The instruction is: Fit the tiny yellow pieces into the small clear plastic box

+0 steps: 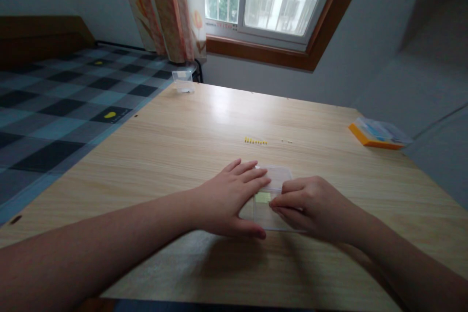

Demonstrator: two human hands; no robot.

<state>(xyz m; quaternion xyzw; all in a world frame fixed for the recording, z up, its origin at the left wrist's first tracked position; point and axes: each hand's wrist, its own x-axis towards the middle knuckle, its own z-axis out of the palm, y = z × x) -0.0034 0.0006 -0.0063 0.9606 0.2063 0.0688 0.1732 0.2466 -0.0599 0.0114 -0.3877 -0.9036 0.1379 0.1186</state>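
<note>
I see the wooden table [204, 126] filling the view, with an orange-edged case [378, 134] at its three o'clock edge and a small clear tub [183, 80] at eleven. At the near centre lies the clear compartment box [272, 190]. My left hand [228, 200] lies flat on its nine o'clock side, fingers straight and close together. My right hand [314, 207] pinches at the yellow compartment, fingertips drawn together. At twelve, a row of yellow beads [255, 141]. I judge steady downward pressure keeps the box from sliding.
</note>
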